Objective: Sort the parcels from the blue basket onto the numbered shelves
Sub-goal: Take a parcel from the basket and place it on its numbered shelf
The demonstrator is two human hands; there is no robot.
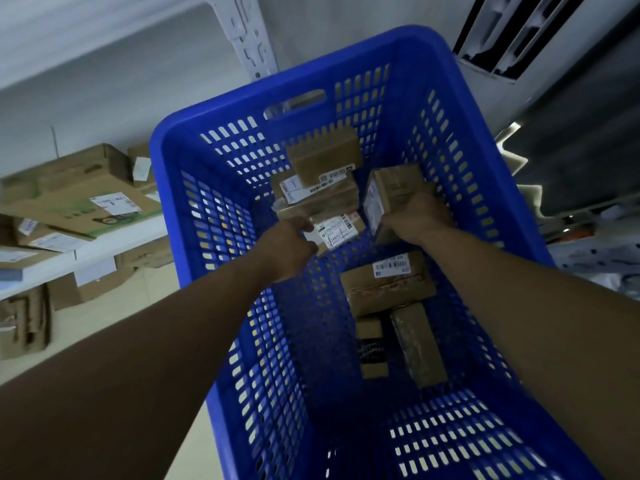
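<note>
A: From the head view, how far along is the sorting?

B: Partway, I'd judge. The blue basket (pixel 162 188) holds about seven parcels, and much of its perforated floor shows bare. The shelf (pixel 97 252) at the left carries flat cartons (pixel 79 199) with white labels, and more boxes sit below it. I can't read any shelf numbers.

A: What are the hands doing?

B: Both are down inside the basket. The left hand (pixel 287 251) has its fingers curled on the near corner of a small labelled carton (pixel 337 230). The right hand (pixel 419 220) is wrapped round the lower end of an upright carton (pixel 391 195) that shows a label on its side face. Neither parcel has cleared the rim.

A: And what else is in the basket?

B: At the far end, a brown carton (pixel 323 161) is tipped against the wall on top of a stack (pixel 311 197). Nearer the person lie a taped carton (pixel 388 285), a narrow box (pixel 419 344) and a little dark-banded box (pixel 370 344) just beside it. All of them have yet to be shelved.
</note>
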